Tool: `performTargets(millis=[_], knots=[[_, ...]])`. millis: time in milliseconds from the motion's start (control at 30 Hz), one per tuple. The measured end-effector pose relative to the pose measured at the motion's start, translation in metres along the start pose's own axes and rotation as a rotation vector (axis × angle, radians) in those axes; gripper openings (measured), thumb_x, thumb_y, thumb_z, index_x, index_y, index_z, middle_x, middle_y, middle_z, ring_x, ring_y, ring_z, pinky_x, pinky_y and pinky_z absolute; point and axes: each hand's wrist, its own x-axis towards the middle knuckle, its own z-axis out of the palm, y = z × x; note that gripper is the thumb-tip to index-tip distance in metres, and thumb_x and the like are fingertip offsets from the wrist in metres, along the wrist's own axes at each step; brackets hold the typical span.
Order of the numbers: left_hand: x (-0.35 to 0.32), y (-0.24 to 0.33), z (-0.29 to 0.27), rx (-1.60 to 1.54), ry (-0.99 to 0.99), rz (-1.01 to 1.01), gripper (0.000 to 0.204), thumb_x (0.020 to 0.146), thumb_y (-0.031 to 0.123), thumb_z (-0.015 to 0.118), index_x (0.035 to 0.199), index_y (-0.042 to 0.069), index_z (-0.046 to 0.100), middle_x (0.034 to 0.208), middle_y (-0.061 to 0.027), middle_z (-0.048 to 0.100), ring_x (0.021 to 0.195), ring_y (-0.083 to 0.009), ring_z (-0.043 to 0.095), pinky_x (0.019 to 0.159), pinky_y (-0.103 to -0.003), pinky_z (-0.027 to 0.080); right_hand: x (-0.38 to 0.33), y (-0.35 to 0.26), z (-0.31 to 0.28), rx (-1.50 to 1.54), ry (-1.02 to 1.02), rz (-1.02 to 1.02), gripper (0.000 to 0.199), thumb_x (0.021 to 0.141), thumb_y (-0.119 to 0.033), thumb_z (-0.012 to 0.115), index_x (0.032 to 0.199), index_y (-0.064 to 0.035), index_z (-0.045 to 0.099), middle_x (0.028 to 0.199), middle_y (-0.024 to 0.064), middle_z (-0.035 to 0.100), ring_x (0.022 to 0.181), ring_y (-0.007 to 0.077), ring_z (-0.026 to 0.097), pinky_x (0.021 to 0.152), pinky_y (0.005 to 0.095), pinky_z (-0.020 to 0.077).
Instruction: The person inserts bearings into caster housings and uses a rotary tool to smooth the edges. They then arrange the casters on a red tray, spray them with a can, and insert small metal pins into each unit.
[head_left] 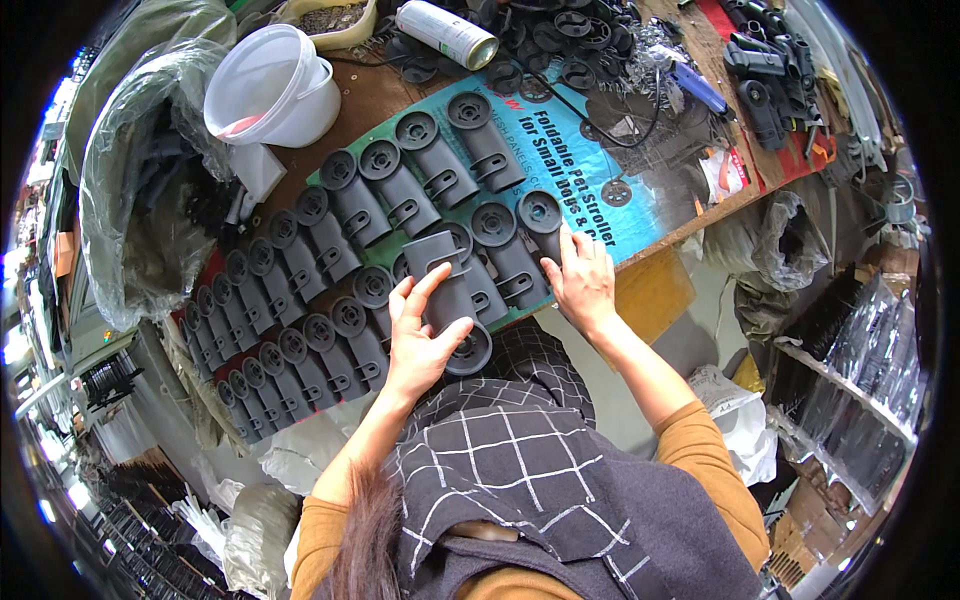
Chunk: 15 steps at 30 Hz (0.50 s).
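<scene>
My left hand [420,335] is closed round a dark grey plastic fitting [440,285], a flat tubular body with a round, hollow hub. It is held with the hub toward me, over the near row. My right hand [583,282] has its thumb and fingers on the lower end of another such fitting [540,212], at the right end of the near row. Several matching fittings [428,155] lie in two long rows, their hubs pointing away from me. Part of the near row is hidden behind the left hand and its fitting.
Printed blue-green sheeting [640,215] covers part of the wooden bench. Toward the back stand a white bucket [270,90], a spray can [447,35] and loose black discs [575,25]. A blue-handled tool [700,88] and a black cable [600,130] lie at right.
</scene>
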Motion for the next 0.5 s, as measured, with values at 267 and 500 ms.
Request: performTargets(millis=[267, 500], knots=[[0.033, 0.031, 0.023, -0.164, -0.256, 0.135, 0.083, 0.076, 0.001, 0.075, 0.148, 0.018, 0.037, 0.138, -0.0095, 0.04, 0.12, -0.0219, 0.051, 0.09, -0.035, 0.052, 0.03, -0.041, -0.042, 1.665, -0.412, 0.421, 0.061, 0.091, -0.035, 0.067, 0.14, -0.009, 0.04, 0.118, 0.0075, 0.058, 0.108, 0.0161, 0.055, 0.087, 0.0323, 0.0477], [0.085, 0.049, 0.033, -0.291, -0.093, -0.104, 0.053, 0.086, 0.013, 0.066, 0.135, 0.01, 0.045, 0.109, -0.0028, 0.06, 0.091, -0.0113, 0.06, 0.075, -0.026, 0.051, 0.11, -0.015, -0.059, 1.915, -0.101, 0.533, 0.045, 0.085, -0.018, 0.073, 0.121, -0.0104, 0.048, 0.107, 0.0044, 0.06, 0.096, 0.0151, 0.061, 0.081, 0.0354, 0.0549]])
